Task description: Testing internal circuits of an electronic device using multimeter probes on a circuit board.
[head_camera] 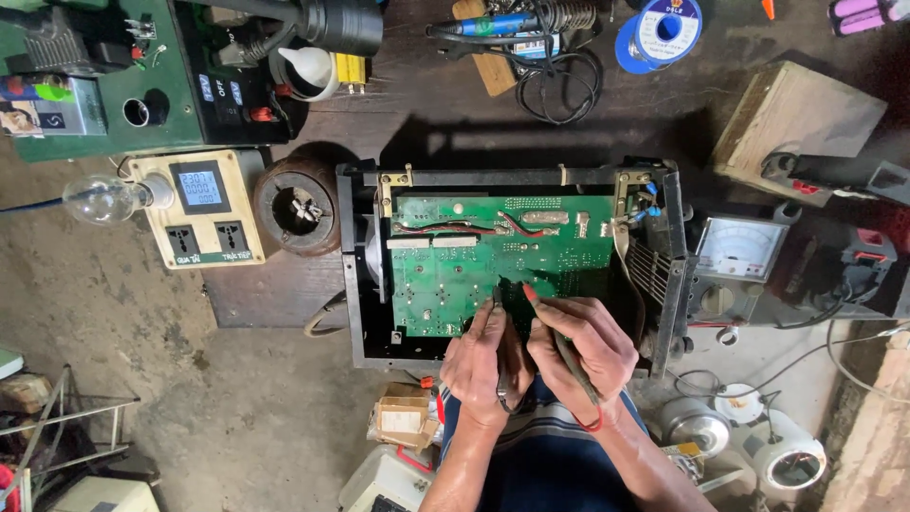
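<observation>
A black probe (500, 356) is gripped by the left hand (481, 365), a red probe (559, 337) by the right hand (588, 346); both tips on the board (474, 265) are hard to make out

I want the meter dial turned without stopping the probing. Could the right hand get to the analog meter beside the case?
Probably not freely: the right hand holds the red probe on the green board, and the case wall stands before the analog meter.

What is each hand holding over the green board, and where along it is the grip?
The left hand pinches a black test probe along its shaft; the right hand grips a red-tipped probe mid-body. Both tips touch the circuit board.
</observation>
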